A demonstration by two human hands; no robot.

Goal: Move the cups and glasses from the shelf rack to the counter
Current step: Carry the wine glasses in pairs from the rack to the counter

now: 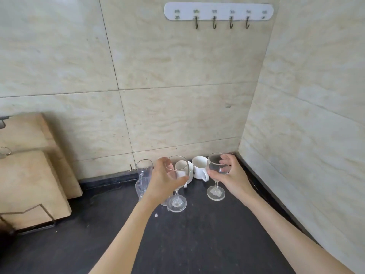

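Observation:
My left hand [165,181] grips the bowl of a clear wine glass [176,202] whose foot rests on the dark counter [197,244]. A second wine glass [216,191] stands upright to the right, with my right hand [230,176] curled round its bowl. Behind them, by the wall, are two white mugs: one [199,170] in plain view, the other [187,173] partly hidden behind the left glass. A tall clear ribbed glass [143,171] stands left of my left hand, and a lower ribbed glass [140,187] sits in front of it.
Two wooden cutting boards [29,184] lean in a wire rack [29,212] at the left. A white hook strip [218,11] hangs on the tiled wall above. The right wall [306,135] closes the corner next to the glasses.

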